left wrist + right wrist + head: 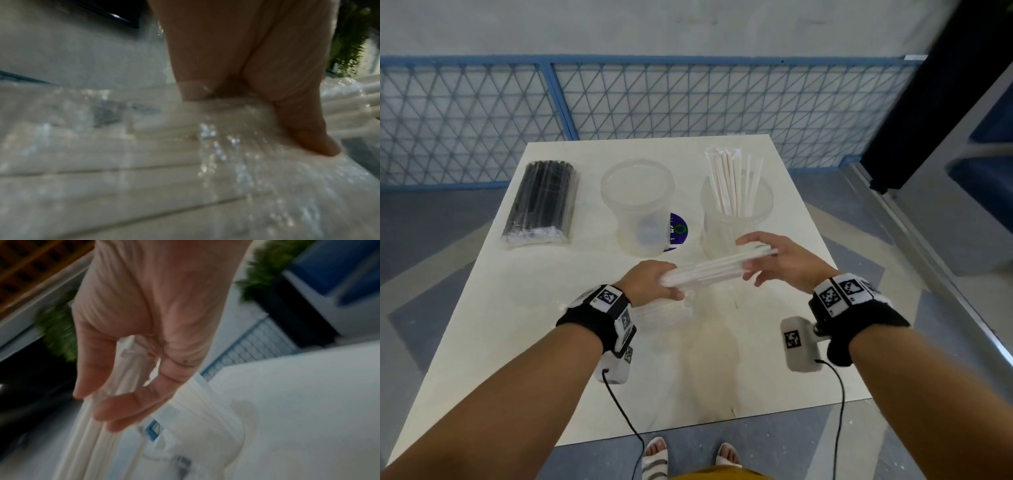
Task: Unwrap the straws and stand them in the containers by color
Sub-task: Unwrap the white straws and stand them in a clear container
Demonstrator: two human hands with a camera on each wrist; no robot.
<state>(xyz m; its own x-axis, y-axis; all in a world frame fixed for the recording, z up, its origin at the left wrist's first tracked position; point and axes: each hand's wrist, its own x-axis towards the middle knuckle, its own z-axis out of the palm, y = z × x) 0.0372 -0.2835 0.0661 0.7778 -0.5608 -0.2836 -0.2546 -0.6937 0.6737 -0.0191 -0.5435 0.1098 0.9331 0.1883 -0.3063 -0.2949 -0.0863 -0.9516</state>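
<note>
The table (571,359) carries it all, and above its middle the person holds a bundle of white straws (717,269) level between both hands. Beyond the grip stands the right-hand container (736,219), already bristling with white straws; to the left of it, the empty container (637,205), and further left the wrapped black straws (541,202), untouched. The left hand (652,282) curls around the bundle's near end, crinkly clear wrap (216,146) under its fingers. The right hand (782,260) pinches the far end, fingers round the straws. They look light, stiff and slick; loose ones will likely fan out, so a firm hold mid-bundle seems wise.
</note>
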